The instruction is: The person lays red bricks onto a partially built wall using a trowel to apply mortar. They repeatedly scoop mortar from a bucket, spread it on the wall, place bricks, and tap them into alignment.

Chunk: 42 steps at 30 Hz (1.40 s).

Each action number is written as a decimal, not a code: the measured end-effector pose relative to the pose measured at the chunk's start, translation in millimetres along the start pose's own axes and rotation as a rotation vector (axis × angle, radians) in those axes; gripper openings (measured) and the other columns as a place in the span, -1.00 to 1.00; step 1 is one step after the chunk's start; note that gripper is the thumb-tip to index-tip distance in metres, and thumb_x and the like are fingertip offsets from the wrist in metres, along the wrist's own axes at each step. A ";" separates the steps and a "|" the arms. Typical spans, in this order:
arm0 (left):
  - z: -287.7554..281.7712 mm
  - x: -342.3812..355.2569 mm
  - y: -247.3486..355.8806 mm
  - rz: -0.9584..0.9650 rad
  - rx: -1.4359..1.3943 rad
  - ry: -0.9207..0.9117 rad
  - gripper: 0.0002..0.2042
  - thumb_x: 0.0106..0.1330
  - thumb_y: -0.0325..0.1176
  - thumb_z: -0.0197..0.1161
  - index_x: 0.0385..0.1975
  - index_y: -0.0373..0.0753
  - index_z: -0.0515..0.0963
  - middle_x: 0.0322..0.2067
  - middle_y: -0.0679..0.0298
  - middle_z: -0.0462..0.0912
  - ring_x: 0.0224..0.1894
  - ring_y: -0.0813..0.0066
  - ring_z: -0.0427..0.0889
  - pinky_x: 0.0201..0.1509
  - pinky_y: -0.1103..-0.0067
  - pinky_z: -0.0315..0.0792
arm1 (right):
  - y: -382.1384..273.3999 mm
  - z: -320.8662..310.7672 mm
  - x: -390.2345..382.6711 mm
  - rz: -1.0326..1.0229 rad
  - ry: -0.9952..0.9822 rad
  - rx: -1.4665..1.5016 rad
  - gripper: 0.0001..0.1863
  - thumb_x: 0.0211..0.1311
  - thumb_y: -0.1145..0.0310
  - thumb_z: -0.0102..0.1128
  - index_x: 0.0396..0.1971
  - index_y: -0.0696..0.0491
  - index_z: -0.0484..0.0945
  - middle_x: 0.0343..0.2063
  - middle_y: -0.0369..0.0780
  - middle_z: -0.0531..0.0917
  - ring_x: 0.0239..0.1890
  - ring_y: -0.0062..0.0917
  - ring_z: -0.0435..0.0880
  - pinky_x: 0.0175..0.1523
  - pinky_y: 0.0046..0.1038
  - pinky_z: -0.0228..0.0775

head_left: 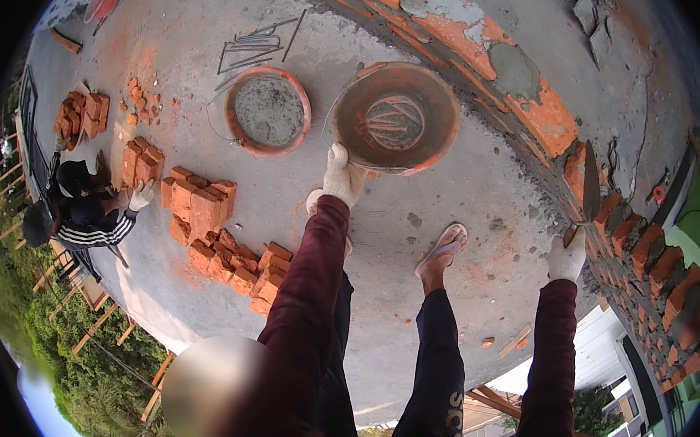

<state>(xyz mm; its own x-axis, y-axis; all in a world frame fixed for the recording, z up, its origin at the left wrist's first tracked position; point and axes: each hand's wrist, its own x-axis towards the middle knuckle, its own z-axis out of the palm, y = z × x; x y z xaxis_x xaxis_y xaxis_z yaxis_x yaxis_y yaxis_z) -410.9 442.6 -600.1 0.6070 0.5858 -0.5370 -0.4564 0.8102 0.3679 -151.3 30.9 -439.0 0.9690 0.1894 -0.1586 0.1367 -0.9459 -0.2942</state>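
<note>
My left hand, in a white glove, is closed on the near rim of a reddish bucket. The bucket is tilted, its mouth toward me, with a little grey mortar smeared over its bottom. Off to the right, my gloved right hand grips the handle of a trowel, blade pointing away from me beside the brick wall. A second bucket, full of wet grey mortar, stands left of the tilted one.
A low brick wall with mortar joints curves along the right. Stacked bricks lie to the left, near a crouching person in gloves. Bent metal rods rest on the concrete floor beyond the full bucket.
</note>
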 end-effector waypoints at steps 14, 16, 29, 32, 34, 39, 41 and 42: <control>-164.5 -160.7 261.8 -0.006 0.433 0.545 -0.84 0.59 -0.24 0.13 -0.08 -0.17 0.55 -0.13 0.42 0.64 -0.09 0.54 0.61 0.11 0.48 0.53 | -165.3 -21.3 -196.6 0.577 -0.826 0.448 -0.44 0.20 0.61 0.22 0.24 0.10 0.38 -0.44 -0.28 0.50 -0.65 -0.64 0.48 -0.58 -0.52 0.40; -189.3 -148.5 307.0 -0.090 0.577 0.502 -0.87 0.59 -0.28 0.15 -0.12 -0.17 0.58 -0.20 0.48 0.65 -0.15 0.63 0.60 0.03 0.55 0.52 | -195.6 -13.2 -204.5 0.550 -0.975 0.397 -0.47 0.22 0.58 0.23 0.22 0.12 0.39 -0.41 -0.29 0.51 -0.62 -0.66 0.50 -0.55 -0.55 0.42; -61.9 59.6 326.4 0.083 1.411 0.162 -0.33 0.37 0.13 0.34 0.23 -0.34 0.51 0.02 0.18 0.63 0.07 0.28 0.59 0.21 0.38 0.44 | -195.3 -32.0 -282.7 0.904 -1.119 0.423 -0.73 0.29 0.42 0.23 -0.06 0.12 0.46 -0.53 -0.32 0.43 -0.64 -0.63 0.44 -0.54 -0.45 0.33; -53.0 60.8 299.0 -0.197 1.383 0.233 -0.46 0.46 0.13 0.25 -0.09 -0.37 0.65 -0.33 0.33 0.64 -0.25 0.55 0.53 -0.12 0.55 0.43 | -215.9 -52.6 -268.5 0.752 -1.084 0.358 -0.74 0.30 0.32 0.27 -0.14 0.08 0.43 -0.58 -0.33 0.43 -0.65 -0.62 0.46 -0.55 -0.47 0.37; -31.5 40.5 263.4 -0.155 1.529 0.234 -0.47 0.46 0.13 0.25 -0.17 -0.37 0.66 -0.37 0.34 0.62 -0.30 0.62 0.49 -0.20 0.58 0.40 | -215.0 -64.5 -273.5 0.714 -1.069 0.397 -0.72 0.31 0.27 0.29 -0.15 0.07 0.42 -0.58 -0.31 0.45 -0.63 -0.60 0.50 -0.53 -0.46 0.40; 54.7 21.3 213.8 -0.154 1.472 0.326 -0.50 0.46 0.10 0.25 -0.15 -0.34 0.64 -0.32 0.36 0.61 -0.37 0.62 0.51 -0.30 0.57 0.44 | -182.9 -70.0 -259.0 0.681 -1.090 0.540 -0.65 0.30 0.21 0.31 -0.07 0.08 0.45 -0.52 -0.27 0.50 -0.59 -0.56 0.56 -0.49 -0.42 0.45; 72.5 -0.1 195.9 -0.155 1.328 0.313 -0.58 0.47 0.05 0.27 -0.18 -0.28 0.63 -0.35 0.39 0.56 -0.43 0.65 0.50 -0.39 0.61 0.45 | -149.8 -67.6 -265.3 0.684 -1.041 0.609 -0.62 0.30 0.19 0.33 -0.06 0.10 0.45 -0.51 -0.28 0.52 -0.59 -0.57 0.54 -0.48 -0.42 0.44; 94.6 -16.1 182.5 -0.165 1.243 0.282 -0.60 0.47 0.04 0.27 -0.18 -0.27 0.62 -0.37 0.40 0.55 -0.45 0.66 0.49 -0.40 0.63 0.45 | -137.9 -72.1 -264.3 0.688 -1.005 0.608 -0.63 0.30 0.19 0.33 -0.07 0.10 0.46 -0.50 -0.28 0.52 -0.58 -0.58 0.54 -0.48 -0.42 0.44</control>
<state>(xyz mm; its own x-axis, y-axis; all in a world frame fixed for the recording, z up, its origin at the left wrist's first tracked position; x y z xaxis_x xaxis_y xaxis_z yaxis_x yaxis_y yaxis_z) -442.4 583.2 -452.5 0.3709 0.5759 -0.7285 0.6131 0.4374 0.6579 -411.4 92.3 -288.6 0.2013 0.0858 -0.9758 -0.6737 -0.7110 -0.2016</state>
